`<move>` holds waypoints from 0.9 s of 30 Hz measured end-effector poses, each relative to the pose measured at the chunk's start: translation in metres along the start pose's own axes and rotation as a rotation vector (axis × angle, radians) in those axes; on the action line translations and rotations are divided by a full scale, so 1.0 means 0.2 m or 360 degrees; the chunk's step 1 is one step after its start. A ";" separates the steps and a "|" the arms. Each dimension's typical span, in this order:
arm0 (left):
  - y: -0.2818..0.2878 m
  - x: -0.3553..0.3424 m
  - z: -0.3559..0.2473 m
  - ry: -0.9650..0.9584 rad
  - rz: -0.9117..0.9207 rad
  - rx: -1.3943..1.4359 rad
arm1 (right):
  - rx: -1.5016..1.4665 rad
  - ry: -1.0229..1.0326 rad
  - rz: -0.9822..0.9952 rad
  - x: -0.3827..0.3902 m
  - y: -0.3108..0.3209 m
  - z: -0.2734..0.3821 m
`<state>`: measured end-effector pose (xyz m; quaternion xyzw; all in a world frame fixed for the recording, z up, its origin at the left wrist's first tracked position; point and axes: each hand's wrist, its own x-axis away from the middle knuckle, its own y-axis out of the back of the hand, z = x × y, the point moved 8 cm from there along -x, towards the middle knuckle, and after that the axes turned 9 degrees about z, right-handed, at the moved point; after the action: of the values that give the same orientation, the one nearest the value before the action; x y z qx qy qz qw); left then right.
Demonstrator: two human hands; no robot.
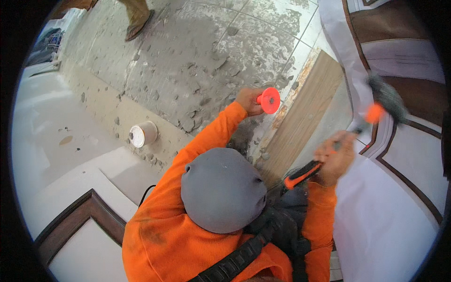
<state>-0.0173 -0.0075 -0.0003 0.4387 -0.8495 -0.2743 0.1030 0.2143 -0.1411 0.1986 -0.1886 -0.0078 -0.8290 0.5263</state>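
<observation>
My left hand (250, 101) is closed round a chisel (270, 100) with a bright red-orange round guard. The guard faces up with a grey end at its centre, and the blade is hidden below. To the right, my right hand (336, 152) grips a hammer (303, 175) by its black and orange handle. Its dark head is smeared by motion, raised well away from the chisel. Beneath the chisel lies a floor (188, 89) with grey mortar and broken lumps. A wood-look plank tile (305, 124) with a rough, chipped edge runs beside my left hand.
A small white bucket (143, 134) stands left of my left arm. White tiles (263, 33) smeared with mortar show at the top. Another person's sandalled foot (139, 23) is at upper left. White and brown panelling (404, 164) rises at right. A grey rounded cap (223, 190) fills the lower middle.
</observation>
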 end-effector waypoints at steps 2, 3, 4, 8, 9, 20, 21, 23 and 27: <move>0.03 -0.02 -0.09 0.0009 0.0035 0.0002 | -0.0053 0.0487 -0.0033 0.02 0.01 0.16; 0.04 -0.02 -0.10 0.0038 0.0029 0.0028 | -0.0119 0.0665 -0.0018 0.03 -0.02 0.18; 0.05 -0.01 -0.08 0.0070 0.0019 0.0049 | -0.0189 0.0841 0.0003 0.05 -0.05 0.18; 0.04 -0.02 -0.02 0.0180 -0.0011 0.0152 | 0.0780 0.0132 0.0253 0.10 -0.09 -0.54; 0.04 0.01 -0.03 0.0256 0.0039 0.0094 | 0.1019 -0.0271 0.0460 0.12 -0.11 -0.65; 0.12 0.12 -0.14 -0.0141 -0.0147 0.0033 | -0.0298 0.0679 0.0358 0.04 -0.10 0.45; 0.09 0.14 -0.15 -0.0134 -0.0058 0.0037 | -0.0325 0.0718 0.0351 0.05 -0.10 0.46; 0.04 0.17 -0.12 -0.0063 0.0028 -0.0011 | -0.0376 0.0794 0.0344 0.08 -0.10 0.49; 0.06 0.22 -0.04 0.0009 -0.0073 -0.0011 | -0.0173 0.0474 0.0307 0.09 -0.07 0.26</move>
<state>-0.0481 -0.0407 0.0096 0.4584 -0.8381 -0.2782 0.1004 0.2105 -0.1396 0.2551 -0.0919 0.1332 -0.7926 0.5878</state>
